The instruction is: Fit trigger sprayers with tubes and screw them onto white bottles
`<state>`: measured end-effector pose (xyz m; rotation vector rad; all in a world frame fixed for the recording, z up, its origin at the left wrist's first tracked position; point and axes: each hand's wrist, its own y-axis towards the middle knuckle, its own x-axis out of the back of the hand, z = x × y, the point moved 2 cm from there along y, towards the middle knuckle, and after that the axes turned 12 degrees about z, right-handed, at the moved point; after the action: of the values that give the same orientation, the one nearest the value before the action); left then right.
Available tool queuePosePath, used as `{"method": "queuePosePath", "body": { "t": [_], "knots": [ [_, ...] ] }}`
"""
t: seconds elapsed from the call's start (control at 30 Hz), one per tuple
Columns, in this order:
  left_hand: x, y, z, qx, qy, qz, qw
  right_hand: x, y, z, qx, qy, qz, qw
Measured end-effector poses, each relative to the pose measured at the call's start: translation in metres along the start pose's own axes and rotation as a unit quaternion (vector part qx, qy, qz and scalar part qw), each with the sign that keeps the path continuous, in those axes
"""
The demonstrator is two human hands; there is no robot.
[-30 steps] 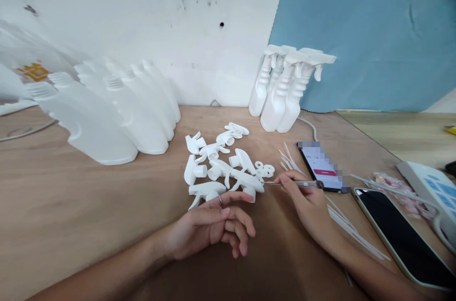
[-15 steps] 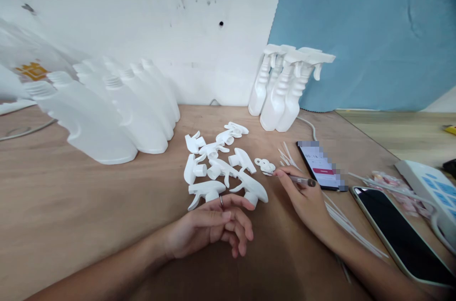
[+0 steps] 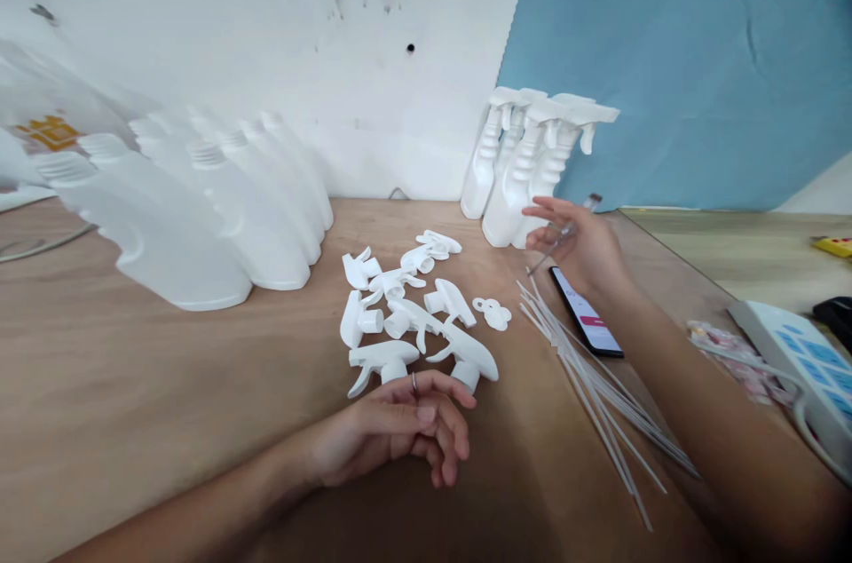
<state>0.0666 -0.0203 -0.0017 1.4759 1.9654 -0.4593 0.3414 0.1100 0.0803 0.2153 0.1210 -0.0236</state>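
My left hand (image 3: 399, 425) rests palm up, fingers loosely curled apart and holding nothing, just in front of several white spray heads (image 3: 382, 356). My right hand (image 3: 576, 243) is raised in front of the assembled spray bottles (image 3: 509, 194), with a thin pen-like tool (image 3: 563, 234) held in it, tip pointing down to the left. Small white rings (image 3: 493, 313) lie right of the spray heads. Thin white tubes (image 3: 592, 385) are spread on the table below my right hand.
Open white bottles (image 3: 232, 225) stand at the left. A phone (image 3: 586, 314) lies partly behind my right forearm. Farther right are pink packets (image 3: 738, 359) and a white and blue power strip (image 3: 805, 359). A wall and blue cloth (image 3: 666, 66) rise behind.
My right hand has moved up and away from the white rings, still with the tool. More of the tubes shows, and the second phone is hidden behind my arm. My left hand has stayed put.
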Motion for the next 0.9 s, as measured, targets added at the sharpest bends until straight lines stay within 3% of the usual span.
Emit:
{"method": "queuePosePath", "body": {
  "t": [0.17, 0.33, 0.43, 0.53, 0.6, 0.67, 0.73, 0.77, 0.9],
  "knots": [
    [0.0, 0.0, -0.002, 0.003, -0.001, -0.007, 1.0, 0.001, 0.058, 0.024, -0.004, 0.119, 0.008, 0.993],
    [0.002, -0.001, 0.003, 0.001, 0.001, -0.004, 1.0, -0.008, 0.069, 0.039, 0.061, 0.13, 0.069, 0.987],
    [-0.006, -0.001, 0.0, -0.025, 0.02, -0.012, 0.999, -0.023, 0.048, 0.05, 0.079, 0.093, 0.125, 0.985],
    [-0.022, 0.0, -0.021, -0.073, 0.122, -0.042, 0.989, -0.044, 0.014, 0.069, 0.076, 0.066, 0.191, 0.976],
    [-0.033, 0.001, -0.045, -0.117, 0.261, -0.106, 0.952, -0.06, -0.01, 0.083, 0.052, 0.078, 0.246, 0.965],
    [-0.042, 0.003, -0.069, -0.158, 0.381, -0.203, 0.888, -0.076, -0.032, 0.096, 0.029, 0.09, 0.299, 0.949],
    [-0.048, 0.008, -0.088, -0.193, 0.438, -0.259, 0.839, -0.09, -0.05, 0.104, 0.013, 0.096, 0.359, 0.928],
    [-0.05, 0.01, -0.094, -0.204, 0.446, -0.266, 0.83, -0.097, -0.057, 0.106, -0.001, 0.104, 0.389, 0.915],
    [-0.056, 0.017, -0.1, -0.174, 0.405, -0.271, 0.856, -0.118, -0.072, 0.099, -0.07, 0.149, 0.452, 0.877]
  ]
}}
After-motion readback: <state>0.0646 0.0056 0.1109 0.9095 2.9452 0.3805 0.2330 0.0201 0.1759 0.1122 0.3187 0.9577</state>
